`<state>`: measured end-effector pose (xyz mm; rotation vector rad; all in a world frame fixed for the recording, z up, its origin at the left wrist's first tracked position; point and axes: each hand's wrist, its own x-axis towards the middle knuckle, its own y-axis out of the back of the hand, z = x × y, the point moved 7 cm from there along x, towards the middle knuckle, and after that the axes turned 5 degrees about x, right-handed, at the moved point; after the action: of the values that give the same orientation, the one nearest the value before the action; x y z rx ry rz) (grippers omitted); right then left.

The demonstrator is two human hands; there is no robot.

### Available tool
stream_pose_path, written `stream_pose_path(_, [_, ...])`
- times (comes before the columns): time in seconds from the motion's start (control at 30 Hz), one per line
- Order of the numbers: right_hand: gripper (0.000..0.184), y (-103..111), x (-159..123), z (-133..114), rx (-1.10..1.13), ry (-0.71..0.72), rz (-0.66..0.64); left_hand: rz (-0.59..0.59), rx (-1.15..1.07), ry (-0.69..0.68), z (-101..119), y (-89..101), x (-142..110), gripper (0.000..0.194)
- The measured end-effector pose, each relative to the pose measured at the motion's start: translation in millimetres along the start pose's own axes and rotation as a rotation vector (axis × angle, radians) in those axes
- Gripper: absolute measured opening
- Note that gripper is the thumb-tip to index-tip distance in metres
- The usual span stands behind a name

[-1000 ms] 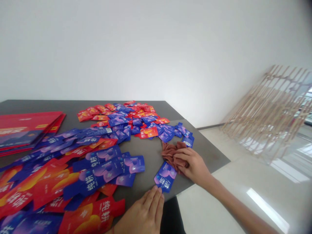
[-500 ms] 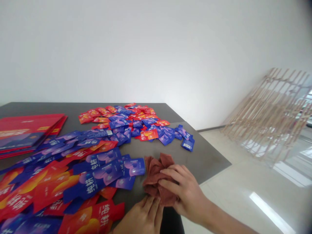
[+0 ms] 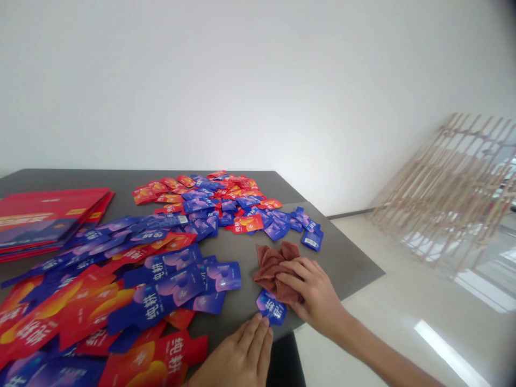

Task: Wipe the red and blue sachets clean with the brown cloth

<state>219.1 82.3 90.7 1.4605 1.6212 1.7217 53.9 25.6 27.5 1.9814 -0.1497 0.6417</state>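
Note:
My right hand point(image 3: 312, 287) grips a crumpled reddish-brown cloth point(image 3: 278, 269) near the table's right front edge. Partly under the cloth lies a blue-purple sachet point(image 3: 272, 307) with white lettering. The fingers of my left hand point(image 3: 242, 352) are stretched out flat, their tips touching the near end of that sachet on the table. Left of the hands spreads a large heap of red-orange and blue sachets point(image 3: 161, 295). Farther back is a second heap of the same sachets point(image 3: 226, 201).
Flat red and blue printed bags point(image 3: 52, 215) are stacked at the left of the dark grey table point(image 3: 334, 263). Behind the table stands a white wall point(image 3: 242, 80). A wooden lattice point(image 3: 451, 188) leans at the right above a pale glossy floor point(image 3: 387, 333).
My right hand has moved the cloth up and to the right, uncovering the blue-purple sachet beneath. My left hand has stayed in nearly the same place.

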Motion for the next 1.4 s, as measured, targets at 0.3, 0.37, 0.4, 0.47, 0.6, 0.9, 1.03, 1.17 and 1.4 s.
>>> stream_pose_path(0.3, [0.026, 5, 2, 34, -0.1, -0.055, 0.025, 0.017, 0.005, 0.011, 0, 0.8, -1, 0.035])
stream_pose_path(0.37, [0.027, 4, 1, 42, -0.104, -0.082, 0.035, 0.002, 0.017, -0.003, 0, -1.1, -3, 0.035])
stream_pose_path(0.4, [0.026, 4, 0, 46, -0.104, -0.101, 0.043, -0.009, 0.025, -0.01, 1, -2.0, -3, 0.035])
stream_pose_path(0.47, [0.025, 4, -2, 55, -0.085, -0.144, 0.069, -0.016, 0.039, -0.015, 1, -2.1, -4, 0.034])
stream_pose_path(0.6, [0.028, 16, -8, 71, 0.023, -0.233, 0.219, 0.027, 0.042, 0.012, -1, 4.0, -4, 0.034])
stream_pose_path(0.9, [0.023, 43, -41, 131, 0.075, -0.396, 0.637, -0.027, 0.015, 0.027, -9, 11.6, 3, 0.036])
stream_pose_path(1.03, [0.023, 30, -53, 153, 0.037, -0.438, 0.638, -0.054, -0.028, 0.048, -16, 21.8, 12, 0.034])
stream_pose_path(1.17, [0.023, 21, -55, 158, 0.009, -0.436, 0.617, -0.188, 0.037, 0.119, -27, 17.2, 26, 0.034])
stream_pose_path(1.4, [0.023, 17, -51, 153, -0.031, -0.42, 0.587, -0.732, -0.081, 0.456, -69, -11.8, 75, 0.027])
